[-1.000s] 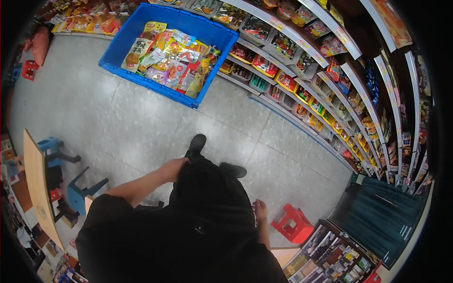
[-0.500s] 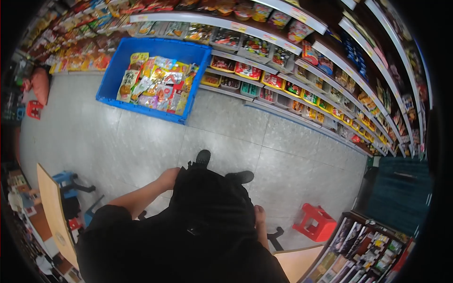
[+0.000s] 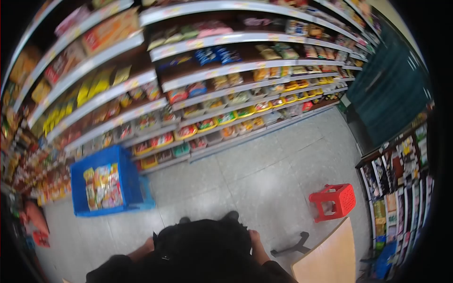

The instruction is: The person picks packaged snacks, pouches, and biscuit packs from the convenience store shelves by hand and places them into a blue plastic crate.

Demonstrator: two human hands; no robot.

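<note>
My left hand [image 3: 148, 246] is low at the left, beside the dark clothing at my hip; its fingers are mostly hidden. My right hand [image 3: 255, 237] hangs against my other side, too small and blurred to make out its fingers. Neither hand shows an object in it. Ahead and to the left stands a blue crate [image 3: 130, 180] with colourful snack packets [image 3: 104, 187] inside, well away from both hands.
Long shelves [image 3: 212, 73] of packaged goods curve across the front. A red stool [image 3: 332, 203] stands on the floor at the right, near a light wooden tabletop [image 3: 328, 257]. Behind it are a dark green cover [image 3: 394, 87] and a rack [image 3: 394, 188].
The view has tilted up and swung right, so more shelving shows and the crate sits lower and further left. Both hands stay by my sides, lower in the picture.
</note>
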